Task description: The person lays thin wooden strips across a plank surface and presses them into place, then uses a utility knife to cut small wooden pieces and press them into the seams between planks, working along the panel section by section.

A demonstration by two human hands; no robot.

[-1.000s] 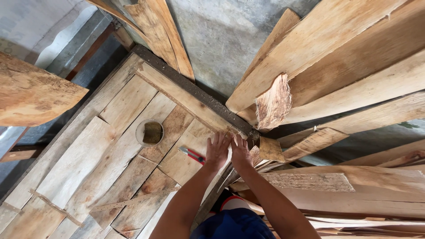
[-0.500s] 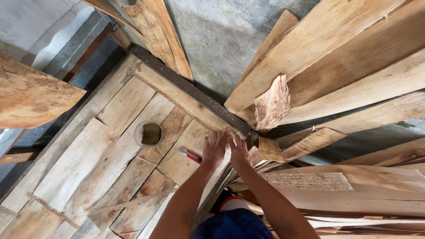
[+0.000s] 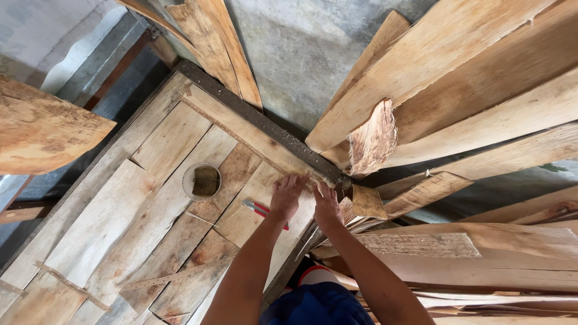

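Both my hands, left and right, press flat, gripping nothing, on the wooden panel. It looks stiff, heavy and splintery; I'd grip its far edge.

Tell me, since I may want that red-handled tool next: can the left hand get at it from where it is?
Probably yes. The left hand rests on the plank bench right over the red-handled tool, whose handle runs under the wrist. Nothing lies between them.
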